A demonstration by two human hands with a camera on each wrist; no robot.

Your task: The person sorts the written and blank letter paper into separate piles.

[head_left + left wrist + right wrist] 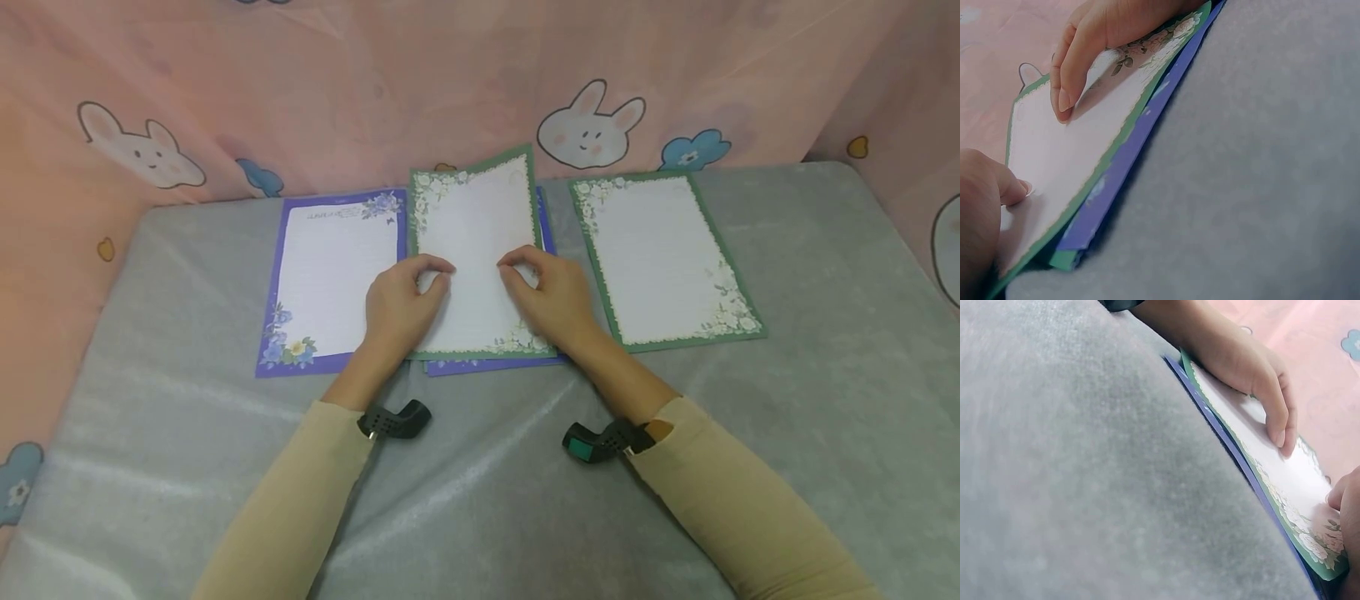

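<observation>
In the head view, a green-bordered sheet of paper (pixel 476 221) with white flowers lies over a blue-bordered sheet (pixel 487 367). Its top edge curves upward at the right. My left hand (pixel 405 304) is over its left part, thumb and index fingertips close together at the white surface. From the other side, my right hand (pixel 551 292) has its thumb and index fingertips together at the sheet. The right wrist view shows the right hand (pixel 1254 375) with fingertips down on the paper; in the left wrist view the left thumb (pixel 1016 187) touches it. Whether paper is pinched between the fingertips is not visible.
Another blue-bordered sheet (pixel 341 283) with printed flowers lies at the left, partly behind the left hand. A second green-bordered sheet (pixel 660 258) lies at the right. Grey cloth (pixel 465 517) covers the table, and a pink curtain (pixel 375 92) with rabbits hangs behind.
</observation>
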